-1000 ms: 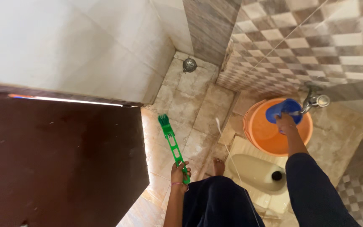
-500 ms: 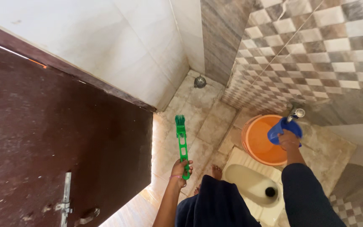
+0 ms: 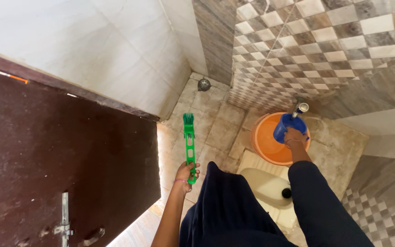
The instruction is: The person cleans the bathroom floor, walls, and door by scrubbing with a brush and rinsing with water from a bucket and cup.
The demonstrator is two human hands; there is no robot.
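Observation:
My left hand [image 3: 186, 174] grips the lower end of a green long-handled brush [image 3: 189, 139], whose bristle head points away over the beige floor tiles. My right hand [image 3: 294, 137] holds a blue plastic mug [image 3: 286, 126] over an orange bucket [image 3: 264, 148], just below a metal tap [image 3: 300, 108] on the checkered wall. A white squat toilet pan [image 3: 266, 185] lies in the floor between my dark-clothed legs and the bucket.
A dark brown door [image 3: 56, 155] with a metal latch [image 3: 65, 217] stands open on the left. A round metal floor drain [image 3: 204, 84] sits in the far corner. White tiles cover the left wall, brown and cream checkered tiles the right wall.
The view has shifted, so everything sits a little further left and higher. The mug stays under the tap over the bucket. The brush remains in my left hand, pointing forward.

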